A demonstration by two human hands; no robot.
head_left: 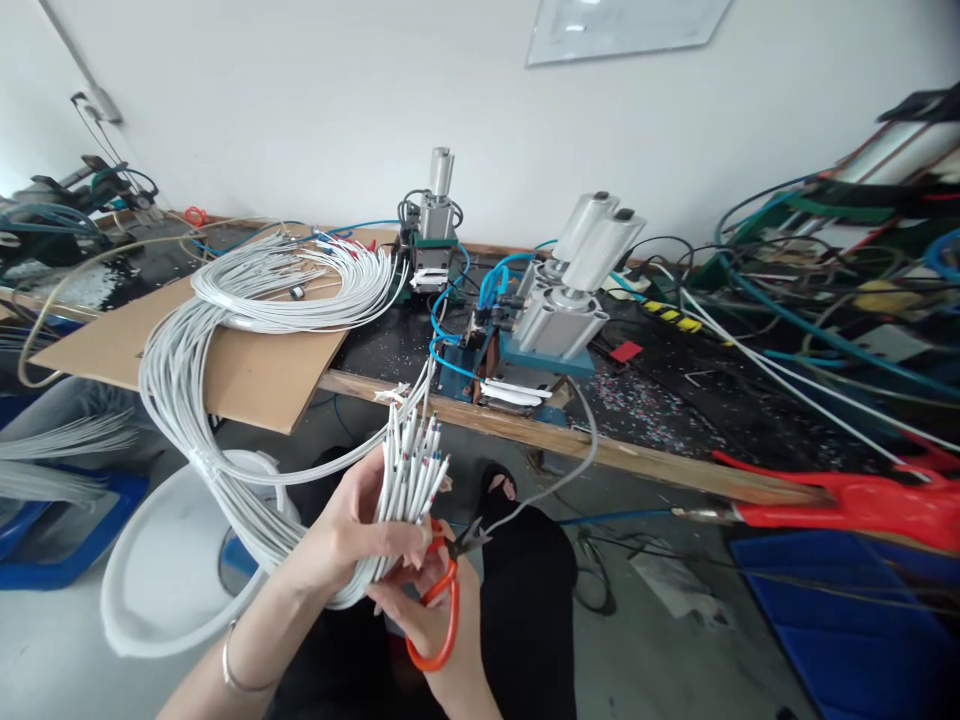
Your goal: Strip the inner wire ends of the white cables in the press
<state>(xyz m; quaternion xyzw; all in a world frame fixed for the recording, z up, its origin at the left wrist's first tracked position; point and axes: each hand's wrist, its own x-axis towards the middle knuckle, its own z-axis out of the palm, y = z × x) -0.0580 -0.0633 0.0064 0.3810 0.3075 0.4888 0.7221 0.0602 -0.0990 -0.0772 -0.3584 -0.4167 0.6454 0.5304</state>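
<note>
Left hand: my left hand (352, 535) is wrapped around a bundle of white cables (409, 470) just below their stripped ends, fingers closed on it, the ends fanned upward toward the pneumatic press.
Right hand: my right hand (424, 600) is closed through the handles of the orange scissors (442, 590), directly under the bundle; the short blades poke out to the right of the cable ends and seem nearly closed, though I cannot tell for sure.
Cable bundle: from my left hand the cables loop down, then up over a cardboard sheet (225, 365) on the surface (660, 455), well left of the pneumatic press (547, 320), where the rest lies coiled.
Risk, blades: the scissor tips sit just beside the bare cable ends and my left fingers; a careless snip could nick insulation or skin.
Risk, uneven ends: the ends stand at different heights, so any trimming could leave some conductors short.
Risk, slipping: the hanging loop is heavy and pulls downward past a white bucket (176, 560) left of my knees; a loose grip could let single cables slide out of the bunch.
Risk, snagging: a grey hose (581, 445) from the press droops close to the scissor tips and could catch or get cut.
</note>
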